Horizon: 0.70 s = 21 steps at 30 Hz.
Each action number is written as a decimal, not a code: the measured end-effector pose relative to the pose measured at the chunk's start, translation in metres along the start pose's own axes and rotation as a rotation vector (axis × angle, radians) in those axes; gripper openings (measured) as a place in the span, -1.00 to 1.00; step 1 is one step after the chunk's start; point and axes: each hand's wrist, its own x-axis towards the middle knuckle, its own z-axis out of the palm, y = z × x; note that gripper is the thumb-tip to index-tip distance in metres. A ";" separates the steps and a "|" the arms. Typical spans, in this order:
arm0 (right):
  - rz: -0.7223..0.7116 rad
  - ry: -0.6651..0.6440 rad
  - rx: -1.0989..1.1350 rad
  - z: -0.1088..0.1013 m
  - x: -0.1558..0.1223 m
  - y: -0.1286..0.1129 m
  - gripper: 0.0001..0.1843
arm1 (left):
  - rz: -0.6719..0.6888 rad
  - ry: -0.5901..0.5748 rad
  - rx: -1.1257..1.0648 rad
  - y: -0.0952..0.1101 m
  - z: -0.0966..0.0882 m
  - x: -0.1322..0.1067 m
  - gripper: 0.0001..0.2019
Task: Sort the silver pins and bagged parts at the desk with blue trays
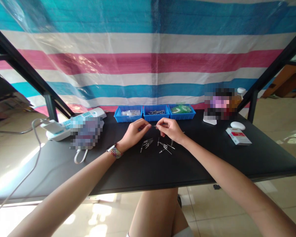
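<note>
A thin metal blind rivet [153, 126] spans the small gap between my two hands, just in front of the blue bins. My left hand [135, 133] pinches its left end with thumb and forefinger. At its other end, the fingertips of my right hand [171, 129] are closed on it. Several loose blind rivets [148, 142] lie on the black table below my left hand. A second scatter of blind rivets [164, 147] lies nearer my right hand, some partly hidden by it.
Behind my hands stand a left blue bin [128, 119] with a clear bag, a middle blue bin [156, 117] of rivets, and a right blue bin [183, 116] with green packaging. A power strip [93, 113] lies left; a small box [238, 136] lies right on the black table [197, 171].
</note>
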 end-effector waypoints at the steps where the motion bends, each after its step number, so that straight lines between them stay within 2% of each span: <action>1: 0.000 0.000 -0.009 0.000 0.000 0.000 -0.55 | -0.010 0.000 -0.021 0.000 0.000 0.000 -0.69; 10: 0.018 -0.031 -0.033 -0.001 0.001 0.001 -0.51 | 0.060 0.011 0.013 -0.003 0.001 -0.001 -0.71; 16: 0.001 0.047 0.092 0.001 0.000 0.001 -0.59 | 0.034 0.033 0.064 -0.006 0.001 0.000 -0.64; 21: -0.032 0.065 0.082 0.000 0.004 -0.001 -0.64 | 0.016 0.005 0.066 -0.004 0.000 -0.001 -0.59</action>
